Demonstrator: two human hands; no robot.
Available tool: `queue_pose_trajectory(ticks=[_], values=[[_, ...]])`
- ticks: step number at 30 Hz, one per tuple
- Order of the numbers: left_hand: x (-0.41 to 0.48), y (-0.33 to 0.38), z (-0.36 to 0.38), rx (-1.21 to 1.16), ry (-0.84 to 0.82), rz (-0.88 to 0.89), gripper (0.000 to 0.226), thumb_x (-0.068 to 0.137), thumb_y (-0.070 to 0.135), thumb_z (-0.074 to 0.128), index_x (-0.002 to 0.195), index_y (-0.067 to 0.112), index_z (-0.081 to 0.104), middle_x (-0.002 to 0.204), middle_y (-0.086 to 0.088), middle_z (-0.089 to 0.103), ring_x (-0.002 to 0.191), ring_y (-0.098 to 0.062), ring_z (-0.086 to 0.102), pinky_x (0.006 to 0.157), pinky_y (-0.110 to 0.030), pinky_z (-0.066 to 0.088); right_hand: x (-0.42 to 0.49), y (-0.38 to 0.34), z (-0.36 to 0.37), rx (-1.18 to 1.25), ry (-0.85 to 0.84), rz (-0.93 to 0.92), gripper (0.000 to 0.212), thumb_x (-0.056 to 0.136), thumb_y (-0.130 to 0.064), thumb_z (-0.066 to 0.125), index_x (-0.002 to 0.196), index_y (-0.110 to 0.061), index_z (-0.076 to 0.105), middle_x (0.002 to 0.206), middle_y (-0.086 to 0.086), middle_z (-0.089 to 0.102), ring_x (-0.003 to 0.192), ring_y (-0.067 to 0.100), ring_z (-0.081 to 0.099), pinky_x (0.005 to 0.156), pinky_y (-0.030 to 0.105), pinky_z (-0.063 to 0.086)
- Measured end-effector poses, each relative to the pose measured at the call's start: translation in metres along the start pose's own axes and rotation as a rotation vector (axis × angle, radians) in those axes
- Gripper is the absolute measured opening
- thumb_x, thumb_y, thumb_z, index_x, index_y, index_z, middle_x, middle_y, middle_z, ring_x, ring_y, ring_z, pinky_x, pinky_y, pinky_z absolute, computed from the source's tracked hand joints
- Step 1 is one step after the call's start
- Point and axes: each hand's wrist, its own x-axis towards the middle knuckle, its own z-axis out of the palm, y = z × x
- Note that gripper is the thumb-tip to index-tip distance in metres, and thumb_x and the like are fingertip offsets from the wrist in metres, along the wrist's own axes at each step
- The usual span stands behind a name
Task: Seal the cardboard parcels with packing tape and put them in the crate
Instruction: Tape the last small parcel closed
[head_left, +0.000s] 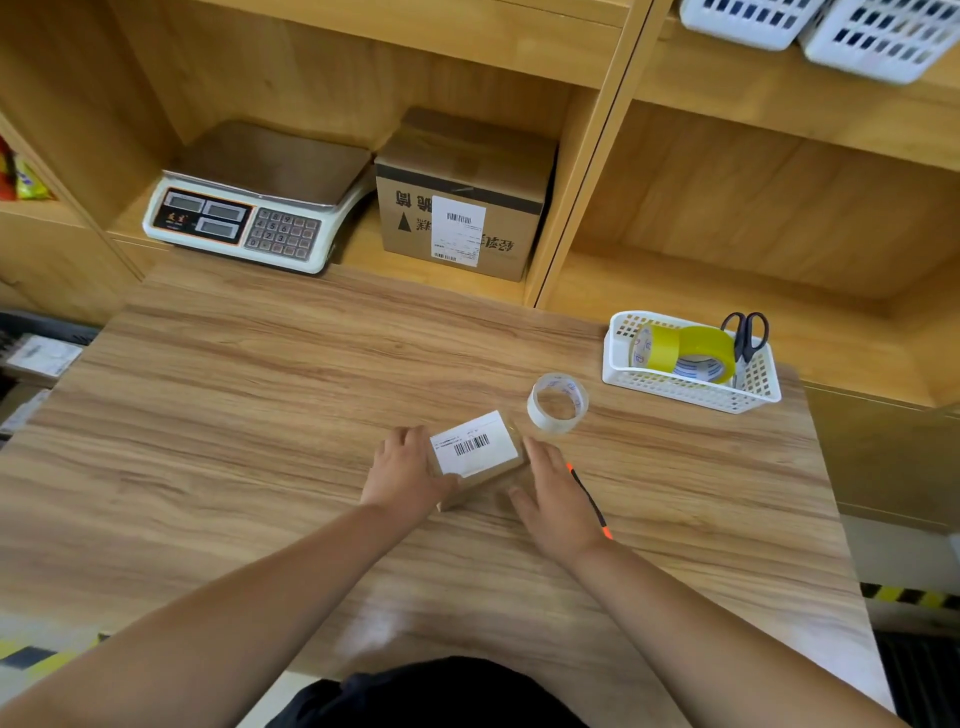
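The small brown cardboard parcel, with a white barcode label on its top face, lies on the wood-grain surface a little right of the middle, towards the near edge. The left hand holds its left end, with the fingers curled over the far corner and the thumb against the near side. The right hand lies at the right end with its fingers nearly straight, touching the box and gripping nothing. Just beyond the parcel's far right corner sits a roll of clear packing tape, close to it but apart.

The step in hand looks like squaring the parcel up for taping. To do it well, the left hand should pin the box while the right fetches the roll. The strip should then run along the flap seam and down over both ends, clear of the barcode, and be pressed flat.

A thin orange-and-black tool lies just right of the right hand, partly under the wrist. Further right, a white plastic basket holds yellow tape rolls and black-handled scissors.

The parcel's seam is not visible, so I cannot tell whether any tape is on it yet. The clear roll's free end is too faint to find. Whether the thin tool is a pen or a cutter is unclear. No crate is plainly in view.
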Motion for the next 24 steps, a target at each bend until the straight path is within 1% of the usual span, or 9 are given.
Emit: queue_pose_trajectory(ticks=[2,5,8,10,12,15,19,22,24], values=[[0.002,-0.002,-0.002,-0.093,-0.060,-0.107,0.074,0.076,0.040,0.073,0.136,0.015,0.037,0.133,-0.006,0.038,0.123,-0.026,0.044,0.094,-0.034,0.041,0.003,-0.002,-0.001,0.137,-0.043,0.136,0.064,0.093,-0.017,0.051,0.149,-0.012,0.022,0.141,-0.004,0.036,0.129,0.014,0.038,0.101,0.021,0.030],[0.006,-0.006,0.000,-0.215,-0.112,-0.237,0.072,0.076,0.040,0.075,0.130,0.007,0.040,0.125,-0.007,0.053,0.112,-0.025,0.055,0.087,-0.032,0.046,0.015,-0.007,0.002,0.342,-0.069,0.295,0.043,0.089,-0.021,0.051,0.132,-0.021,0.046,0.104,-0.016,0.051,0.086,0.004,0.048,0.075,0.015,0.036],[0.009,-0.011,0.004,-0.334,-0.108,-0.270,0.062,0.074,0.041,0.076,0.120,0.008,0.049,0.112,-0.006,0.064,0.100,-0.024,0.063,0.087,-0.037,0.052,0.023,-0.012,0.005,0.502,-0.016,0.374,0.030,0.087,-0.024,0.053,0.117,-0.027,0.055,0.096,-0.008,0.060,0.069,0.006,0.049,0.061,0.021,0.037],[0.008,-0.011,0.003,-0.384,-0.081,-0.288,0.058,0.075,0.045,0.074,0.114,0.009,0.051,0.109,-0.005,0.065,0.098,-0.024,0.064,0.086,-0.037,0.052,0.023,-0.015,0.002,0.531,0.058,0.402,0.023,0.087,-0.023,0.057,0.110,-0.025,0.057,0.096,-0.007,0.062,0.073,0.007,0.053,0.060,0.017,0.039],[0.006,-0.009,0.001,-0.339,-0.052,-0.278,0.057,0.080,0.047,0.070,0.117,0.010,0.049,0.110,-0.004,0.064,0.097,-0.023,0.062,0.081,-0.032,0.049,0.023,-0.016,0.004,0.533,0.099,0.422,0.020,0.086,-0.025,0.062,0.105,-0.020,0.057,0.094,-0.008,0.061,0.081,0.009,0.056,0.064,0.016,0.040],[0.003,-0.005,-0.003,-0.218,-0.032,-0.216,0.066,0.081,0.048,0.067,0.130,0.010,0.044,0.106,-0.002,0.064,0.092,-0.021,0.063,0.076,-0.029,0.046,0.023,-0.019,0.014,0.471,0.093,0.490,0.037,0.084,-0.041,0.064,0.108,-0.015,0.054,0.096,-0.005,0.060,0.086,0.010,0.057,0.068,0.023,0.040],[0.000,-0.008,0.000,-0.152,-0.065,-0.171,0.063,0.078,0.043,0.071,0.129,0.016,0.044,0.106,0.001,0.067,0.096,-0.020,0.064,0.078,-0.029,0.049,0.025,-0.022,0.026,0.332,0.078,0.616,0.053,0.081,-0.064,0.055,0.093,-0.012,0.052,0.091,0.002,0.061,0.083,0.022,0.060,0.073,0.036,0.048],[-0.001,-0.010,-0.001,-0.161,-0.071,-0.158,0.064,0.077,0.041,0.073,0.130,0.018,0.045,0.105,0.002,0.068,0.096,-0.019,0.064,0.077,-0.028,0.048,0.028,-0.023,0.030,0.241,0.063,0.637,0.059,0.082,-0.066,0.052,0.099,-0.010,0.052,0.095,0.004,0.060,0.089,0.026,0.060,0.078,0.040,0.050],[0.001,-0.011,-0.002,-0.174,-0.077,-0.161,0.066,0.077,0.042,0.073,0.131,0.018,0.045,0.108,0.002,0.068,0.098,-0.020,0.064,0.080,-0.029,0.048,0.032,-0.023,0.029,0.189,0.056,0.606,0.056,0.085,-0.063,0.051,0.101,-0.009,0.051,0.097,0.004,0.060,0.092,0.027,0.059,0.076,0.038,0.048]])
